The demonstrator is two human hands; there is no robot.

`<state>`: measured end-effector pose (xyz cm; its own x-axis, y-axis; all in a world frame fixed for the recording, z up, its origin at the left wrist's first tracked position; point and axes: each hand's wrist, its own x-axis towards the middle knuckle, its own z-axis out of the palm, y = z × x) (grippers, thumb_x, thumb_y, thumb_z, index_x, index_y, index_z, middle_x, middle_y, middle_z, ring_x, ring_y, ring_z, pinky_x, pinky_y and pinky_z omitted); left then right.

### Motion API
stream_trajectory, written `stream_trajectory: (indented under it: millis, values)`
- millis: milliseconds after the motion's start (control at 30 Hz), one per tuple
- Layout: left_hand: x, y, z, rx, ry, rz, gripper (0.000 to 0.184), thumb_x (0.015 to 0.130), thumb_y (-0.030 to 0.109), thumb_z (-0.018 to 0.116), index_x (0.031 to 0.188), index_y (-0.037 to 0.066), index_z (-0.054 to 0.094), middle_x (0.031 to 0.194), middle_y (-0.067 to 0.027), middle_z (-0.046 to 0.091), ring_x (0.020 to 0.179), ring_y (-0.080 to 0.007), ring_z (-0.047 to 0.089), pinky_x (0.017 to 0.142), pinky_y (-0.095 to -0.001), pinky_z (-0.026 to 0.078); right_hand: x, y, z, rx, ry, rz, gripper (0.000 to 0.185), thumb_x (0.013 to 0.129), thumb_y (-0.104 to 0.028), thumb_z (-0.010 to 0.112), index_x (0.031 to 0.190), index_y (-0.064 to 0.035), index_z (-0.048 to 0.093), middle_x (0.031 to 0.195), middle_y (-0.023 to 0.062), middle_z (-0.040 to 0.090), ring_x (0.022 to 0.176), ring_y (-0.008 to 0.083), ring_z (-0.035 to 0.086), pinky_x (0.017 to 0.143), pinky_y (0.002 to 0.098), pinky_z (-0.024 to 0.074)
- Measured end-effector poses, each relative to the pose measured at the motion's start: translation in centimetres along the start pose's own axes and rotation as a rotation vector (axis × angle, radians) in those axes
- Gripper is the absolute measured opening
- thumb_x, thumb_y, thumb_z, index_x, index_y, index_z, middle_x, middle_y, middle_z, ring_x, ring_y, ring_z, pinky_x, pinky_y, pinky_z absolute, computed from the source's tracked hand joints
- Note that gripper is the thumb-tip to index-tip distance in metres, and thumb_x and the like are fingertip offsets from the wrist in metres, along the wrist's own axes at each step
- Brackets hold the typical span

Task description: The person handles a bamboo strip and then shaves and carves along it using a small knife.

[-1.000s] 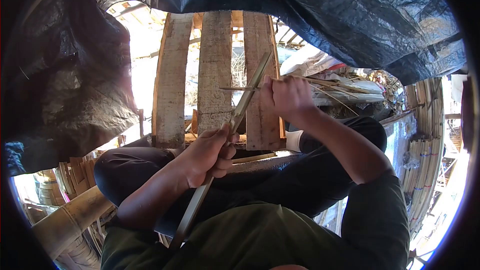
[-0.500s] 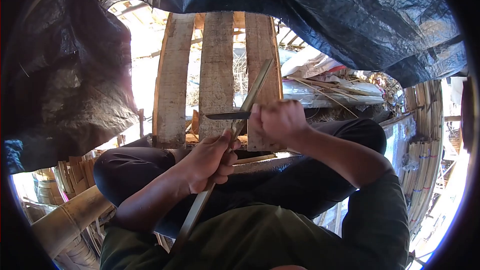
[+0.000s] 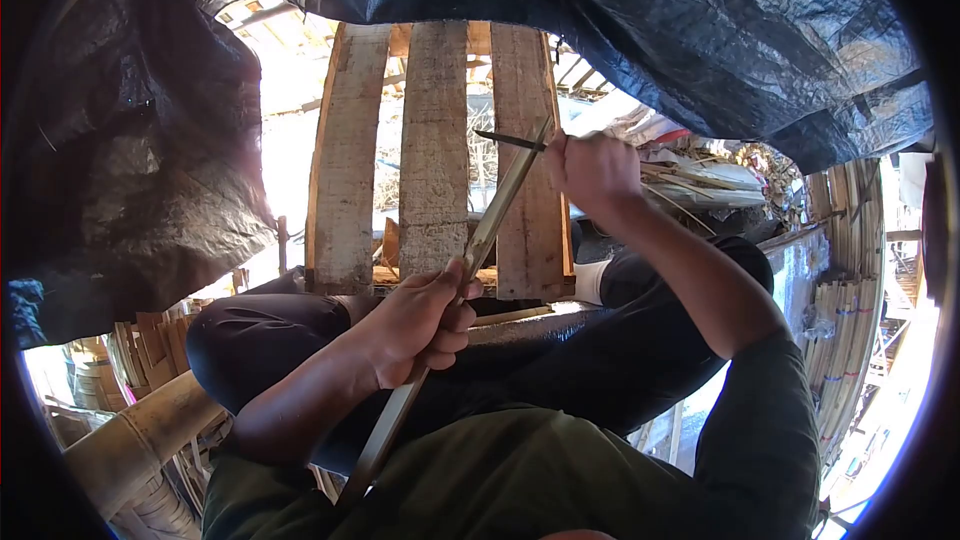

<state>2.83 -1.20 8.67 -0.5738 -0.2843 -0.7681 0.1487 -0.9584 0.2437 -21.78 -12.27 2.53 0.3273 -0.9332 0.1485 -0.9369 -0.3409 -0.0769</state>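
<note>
A long, pale bamboo strip (image 3: 503,198) slants from my lap up and to the right, over the wooden planks. My left hand (image 3: 428,323) is closed around its middle, thumb on top. In my right hand (image 3: 597,169) is a knife with a dark, narrow blade (image 3: 510,139); the fist hides its handle. The blade points left and crosses the strip close to its far tip. Whether the edge touches the strip there I cannot tell.
Three rough planks (image 3: 434,140) stand in front of my crossed legs. Dark plastic sheeting (image 3: 700,30) hangs overhead and at the left. Bundled bamboo strips (image 3: 845,350) stand at the right, and a thick bamboo pole (image 3: 145,440) lies at the lower left.
My right hand with the knife has moved up and to the right along the strip, from near my left hand to the far tip. My left hand has stayed put.
</note>
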Motion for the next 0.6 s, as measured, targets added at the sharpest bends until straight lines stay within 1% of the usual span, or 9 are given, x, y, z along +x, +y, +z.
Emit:
stream_trajectory:
  millis: [33,67,167,200,300,333,433,567,600]
  values:
    - [0.0,0.0,0.0,-0.002,-0.002,0.007,0.039,0.104,0.053,0.031,0.092,0.018,0.045,0.063,0.0097,0.024,0.048,-0.0023,0.018,0.041,-0.0205,0.016,-0.1,-1.0,-0.8,-0.019,-0.081,0.046,0.051,0.095,-0.03,0.046,0.049,-0.0075,0.054,0.041,0.0105,0.048,0.03,0.0238,0.049,0.033,0.0392,0.0434]
    - [0.0,0.0,0.1,-0.004,0.008,0.006,0.039,0.104,0.053,0.031,0.092,0.018,0.045,0.063,0.0097,0.024,0.048,-0.0024,0.018,0.041,-0.0206,0.016,-1.1,-2.5,-2.0,-0.056,-0.147,-0.04,0.049,0.097,-0.033,0.041,0.055,-0.0109,0.055,0.044,0.0046,0.053,0.035,0.0214,0.054,0.039,0.0405,0.0465]
    - [-0.3,0.2,0.3,-0.008,0.017,0.006,0.039,0.105,0.053,0.031,0.092,0.018,0.044,0.063,0.0096,0.024,0.048,-0.0025,0.018,0.041,-0.0206,0.016,-2.7,-3.6,-2.2,0.063,-0.12,-0.216,0.049,0.096,-0.032,0.046,0.053,-0.0112,0.054,0.043,0.0046,0.052,0.034,0.0219,0.053,0.036,0.0402,0.0448]
    - [-0.5,0.1,0.5,-0.013,0.012,0.0,0.039,0.105,0.052,0.03,0.092,0.018,0.044,0.063,0.0097,0.024,0.048,-0.0026,0.018,0.041,-0.0206,0.016,-2.2,-2.6,-0.8,0.09,0.1,-0.174,0.05,0.095,-0.031,0.048,0.051,-0.0102,0.052,0.043,0.0059,0.052,0.035,0.0227,0.053,0.036,0.0414,0.0448]
    - [-0.5,-0.2,0.6,0.015,0.001,0.0,0.039,0.105,0.052,0.03,0.092,0.018,0.044,0.063,0.0095,0.024,0.049,-0.0028,0.018,0.041,-0.0209,0.016,1.4,2.2,0.5,-0.023,0.174,-0.083,0.05,0.095,-0.031,0.048,0.05,-0.009,0.052,0.043,0.0076,0.053,0.036,0.0242,0.054,0.037,0.0422,0.0455]
    - [-0.3,-0.2,0.6,0.017,-0.001,0.0,0.039,0.105,0.052,0.03,0.092,0.018,0.044,0.063,0.0095,0.024,0.049,-0.0028,0.018,0.041,-0.0209,0.016,1.2,1.9,0.4,-0.068,0.077,-0.045,0.046,0.093,-0.027,0.05,0.052,-0.0076,0.055,0.044,0.0118,0.052,0.037,0.0286,0.055,0.039,0.0424,0.0468]
    - [-0.2,-0.1,0.4,0.03,0.028,-0.004,0.039,0.105,0.052,0.03,0.092,0.018,0.044,0.063,0.0092,0.024,0.048,-0.0032,0.018,0.041,-0.0215,0.016,-1.0,-2.0,-1.3,0.057,-0.145,-0.057,0.043,0.093,-0.028,0.05,0.056,-0.0069,0.057,0.046,0.0125,0.054,0.038,0.0289,0.055,0.041,0.0438,0.0474]
    - [-1.0,-0.5,0.4,0.017,0.003,-0.011,0.039,0.105,0.052,0.031,0.092,0.017,0.044,0.063,0.0091,0.025,0.048,-0.0032,0.018,0.041,-0.0217,0.016,-1.0,-1.0,-1.1,-0.021,-0.009,-0.108,0.045,0.093,-0.029,0.05,0.053,-0.0078,0.057,0.045,0.0116,0.054,0.038,0.0288,0.056,0.041,0.044,0.0483]
    - [-1.1,-0.5,0.5,0.013,-0.041,-0.008,0.039,0.105,0.052,0.031,0.092,0.017,0.044,0.063,0.0091,0.025,0.048,-0.0032,0.018,0.041,-0.0217,0.016,0.5,0.7,-0.4,-0.068,-0.012,0.071,0.051,0.094,-0.031,0.05,0.049,-0.0073,0.056,0.044,0.0118,0.054,0.039,0.0295,0.057,0.041,0.0431,0.0494]
